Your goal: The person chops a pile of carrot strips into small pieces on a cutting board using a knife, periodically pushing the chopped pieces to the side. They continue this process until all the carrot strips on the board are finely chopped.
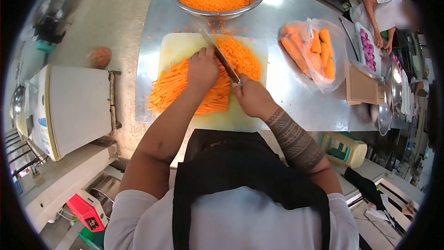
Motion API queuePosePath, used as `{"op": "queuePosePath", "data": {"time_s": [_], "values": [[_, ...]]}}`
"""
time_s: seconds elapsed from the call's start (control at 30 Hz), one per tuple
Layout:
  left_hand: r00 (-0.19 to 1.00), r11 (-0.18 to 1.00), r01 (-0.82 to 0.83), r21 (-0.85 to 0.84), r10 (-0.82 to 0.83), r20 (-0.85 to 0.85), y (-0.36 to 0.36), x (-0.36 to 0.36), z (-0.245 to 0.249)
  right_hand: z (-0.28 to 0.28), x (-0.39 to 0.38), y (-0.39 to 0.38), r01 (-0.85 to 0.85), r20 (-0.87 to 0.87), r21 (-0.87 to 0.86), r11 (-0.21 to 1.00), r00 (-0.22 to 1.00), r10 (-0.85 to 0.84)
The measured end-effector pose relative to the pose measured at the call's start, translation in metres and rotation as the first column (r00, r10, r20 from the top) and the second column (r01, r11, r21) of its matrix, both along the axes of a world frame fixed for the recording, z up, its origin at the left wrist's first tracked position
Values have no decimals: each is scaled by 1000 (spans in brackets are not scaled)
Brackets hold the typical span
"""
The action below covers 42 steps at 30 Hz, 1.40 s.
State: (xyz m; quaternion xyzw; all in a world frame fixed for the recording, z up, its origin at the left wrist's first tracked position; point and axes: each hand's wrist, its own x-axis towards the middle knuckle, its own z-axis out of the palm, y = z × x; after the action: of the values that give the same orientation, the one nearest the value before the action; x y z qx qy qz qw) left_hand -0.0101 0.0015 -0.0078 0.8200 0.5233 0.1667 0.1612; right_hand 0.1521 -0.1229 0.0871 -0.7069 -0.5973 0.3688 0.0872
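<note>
A pale cutting board (180,41) lies on the steel table in front of me. My right hand (252,96) is closed round the handle of a large knife (221,58), its blade pointing away and to the left. Carrot strips (175,90) are piled under my left hand (203,69), whose bent fingers press on the pile close to the blade. Whether these fingers pinch any strips is hidden. Right of the blade sits a heap of finely diced carrot (238,58).
Beyond the board stands a steel bowl (217,15) of diced carrot. A plastic bag of peeled carrots (325,51) lies to the right on the steel table (286,106). Farther right, a co-worker (384,11) handles purple onions (366,48) near a cardboard box (360,85).
</note>
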Motion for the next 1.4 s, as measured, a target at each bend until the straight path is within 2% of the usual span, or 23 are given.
{"op": "queuePosePath", "data": {"time_s": [0.1, 0.2, 0.3, 0.47, 0.57, 0.67, 0.77, 0.87, 0.97, 1.1, 1.27, 1.4], "values": [[1000, 1000, -2, -3, 2, 1, -4, -1, -1, 41, 7, -16, -20, -33, 5, 1000, 999, 20], [999, 1000, -13, 1, 13, -40, -2, 0, -6, 52, 8, -34, 10, -103, 0, 1000, 995, -10], [999, 1000, -16, -25, 15, -50, -2, 1, -3, -23, -8, -18, 29, -47, 31, 999, 998, -28], [999, 996, -6, 87, 3, 35, -5, 1, -4, -22, -3, -11, 30, -26, 65, 997, 999, -28], [1000, 999, -13, 40, 13, -20, -5, 0, 3, -18, 2, -25, 60, -36, 63, 996, 998, -58], [1000, 1000, -26, -14, 26, -5, -2, -1, -6, -18, 7, -45, 119, -22, 52, 992, 993, -117], [992, 980, -82, -180, 98, 84, -6, 1, 17, -19, 9, -59, 140, 7, 65, 988, 990, -141], [932, 986, -73, -149, 121, 342, -10, -5, 25, -27, 3, -67, 126, 48, 90, 988, 990, -131], [995, 960, 57, 275, -77, 62, -21, -26, 20, -22, -7, -66, 106, 58, 64, 992, 992, -110], [975, 942, 223, 251, -216, -57, -66, -56, 39, -22, -8, -68, 72, 62, 78, 994, 995, -77], [933, 928, 345, 143, -322, -158, -106, -77, 6, -18, 3, -64, 94, 18, 41, 995, 995, -95], [909, 905, 399, 147, -370, -192, -111, -73, -12, -16, 14, -60, 96, -35, 24, 995, 995, -96]]}}
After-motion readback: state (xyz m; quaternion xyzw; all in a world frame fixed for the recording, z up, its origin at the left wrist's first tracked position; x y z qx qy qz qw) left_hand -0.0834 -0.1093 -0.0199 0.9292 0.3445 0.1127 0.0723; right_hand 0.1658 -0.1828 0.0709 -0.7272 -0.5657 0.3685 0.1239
